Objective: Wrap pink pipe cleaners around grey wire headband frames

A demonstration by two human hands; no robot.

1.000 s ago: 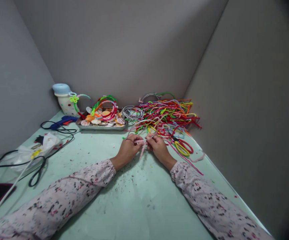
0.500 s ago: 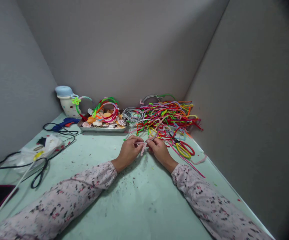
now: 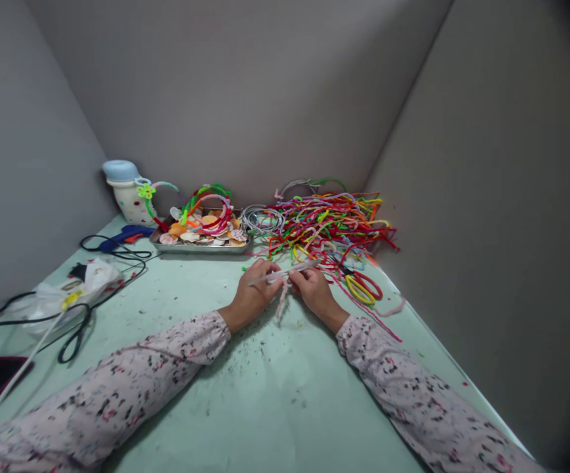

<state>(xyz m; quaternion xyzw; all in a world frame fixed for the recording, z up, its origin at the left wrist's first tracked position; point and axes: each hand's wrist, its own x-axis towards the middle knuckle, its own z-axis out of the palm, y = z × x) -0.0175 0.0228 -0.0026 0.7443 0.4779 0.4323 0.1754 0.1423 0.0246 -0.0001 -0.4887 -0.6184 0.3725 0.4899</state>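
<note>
Close together over the table, my left hand (image 3: 254,293) and my right hand (image 3: 315,289) are both closed in pinches. A thin pale grey band (image 3: 308,265) runs across the fingers of both, slanting up to the right. From between the fingertips dangles a short pink pipe cleaner (image 3: 281,305). My left thumb and fingers pinch the pipe cleaner by the band, while my right fingertips grip the band. Exactly how the two pieces meet is hidden by the fingers.
Behind the hands lie a metal tray (image 3: 200,249) of shells with fuzzy hoops, coiled grey hoops (image 3: 263,220) and a heap of coloured pipe cleaners (image 3: 334,223). Scissors (image 3: 363,289) lie right. Left are a bottle (image 3: 129,194), blue tool (image 3: 124,238), cables and plastic bag (image 3: 100,276).
The pale band has turned and now shows lengthwise across both hands. More of the pink pipe cleaner hangs below the fingers. The view has shifted slightly.
</note>
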